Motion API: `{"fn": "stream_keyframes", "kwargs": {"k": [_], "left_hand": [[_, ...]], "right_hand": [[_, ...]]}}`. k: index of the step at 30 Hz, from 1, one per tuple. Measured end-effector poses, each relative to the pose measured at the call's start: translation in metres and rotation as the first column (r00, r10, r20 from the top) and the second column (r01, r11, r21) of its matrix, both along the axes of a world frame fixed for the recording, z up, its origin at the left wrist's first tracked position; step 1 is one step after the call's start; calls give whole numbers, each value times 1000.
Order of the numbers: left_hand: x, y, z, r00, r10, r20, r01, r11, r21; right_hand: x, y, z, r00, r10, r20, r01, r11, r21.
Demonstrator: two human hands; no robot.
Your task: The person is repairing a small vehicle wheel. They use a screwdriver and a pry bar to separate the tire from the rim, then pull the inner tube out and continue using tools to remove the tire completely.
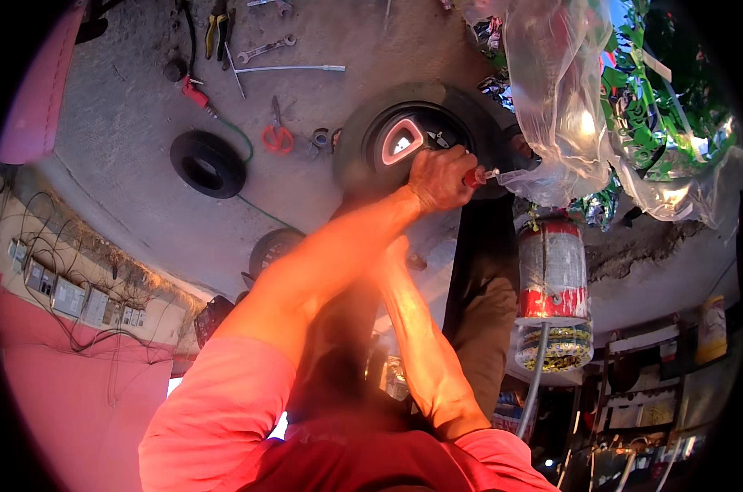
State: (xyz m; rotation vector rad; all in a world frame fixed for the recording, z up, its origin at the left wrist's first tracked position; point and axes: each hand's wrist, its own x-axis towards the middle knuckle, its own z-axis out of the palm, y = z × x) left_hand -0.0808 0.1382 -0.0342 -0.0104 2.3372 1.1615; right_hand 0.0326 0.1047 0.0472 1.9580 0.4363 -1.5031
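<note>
My left arm crosses over my right forearm. My left hand point(443, 179) is closed around a red-handled tool point(474, 178), whose short metal end points right; its exact kind does not show. That hand lies over the near right side of a wheel with a black tyre point(363, 123), resting on the ground in front of my legs. On the wheel's hub sits a pinkish, rounded-triangular piece point(385, 148) with a bright centre. Of my right hand point(396, 248), only a little shows beneath my left forearm, its fingers hidden.
Left of the wheel lie red-handled scissors point(278, 139), a small loose tyre point(226, 149) and a red air gun point(195, 94) on a green hose. Farther off are a wrench point(266, 49), a long metal bar point(293, 68) and pliers point(215, 33). Clear plastic sheeting point(552, 98) hangs close right, above a red-and-grey drum point(553, 262).
</note>
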Motion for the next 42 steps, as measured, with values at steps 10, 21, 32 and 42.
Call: {"fn": "stream_keyframes", "kwargs": {"k": [10, 21, 32, 42], "left_hand": [[-56, -15, 12, 958, 179, 223, -141, 974, -176], [-42, -13, -1, 977, 143, 160, -109, 973, -205], [-56, -23, -6, 958, 160, 240, -98, 963, -251], [-60, -28, -13, 951, 164, 260, -111, 972, -207]], "right_hand": [[-50, 91, 1, 995, 29, 99, 26, 861, -508], [-71, 143, 45, -62, 925, -375, -974, 25, 223], [-138, 215, 79, -152, 936, -317, -964, -69, 258], [-98, 188, 89, 128, 957, -260, -932, 206, 299]]}}
